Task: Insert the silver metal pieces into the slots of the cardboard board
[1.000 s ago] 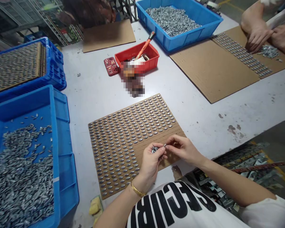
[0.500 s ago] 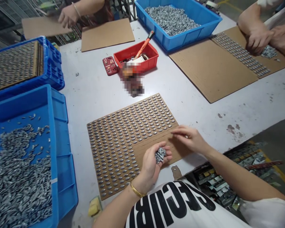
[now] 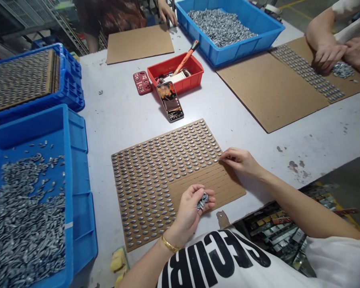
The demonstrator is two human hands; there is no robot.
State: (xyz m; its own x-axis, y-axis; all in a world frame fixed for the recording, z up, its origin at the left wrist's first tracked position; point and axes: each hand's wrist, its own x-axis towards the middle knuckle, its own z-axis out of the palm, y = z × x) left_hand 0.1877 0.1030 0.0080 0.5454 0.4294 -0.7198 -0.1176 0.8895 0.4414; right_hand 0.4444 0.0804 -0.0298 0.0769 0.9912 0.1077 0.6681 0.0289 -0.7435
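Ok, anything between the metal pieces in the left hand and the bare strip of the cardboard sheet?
Nothing visible. The left hand cups the grey metal pieces directly over the bare cardboard strip. The right hand is at the strip's far end, by the filled rows, not between them.

Three blue plastic crates point(image 3: 246, 52), one red tray point(image 3: 187, 78), one smartphone point(image 3: 170, 102), and three cardboard sheets point(image 3: 139, 46) are in view.

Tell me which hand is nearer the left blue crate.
The left hand, cupping metal pieces, is nearer the blue crate; the right hand lies farther right of it.
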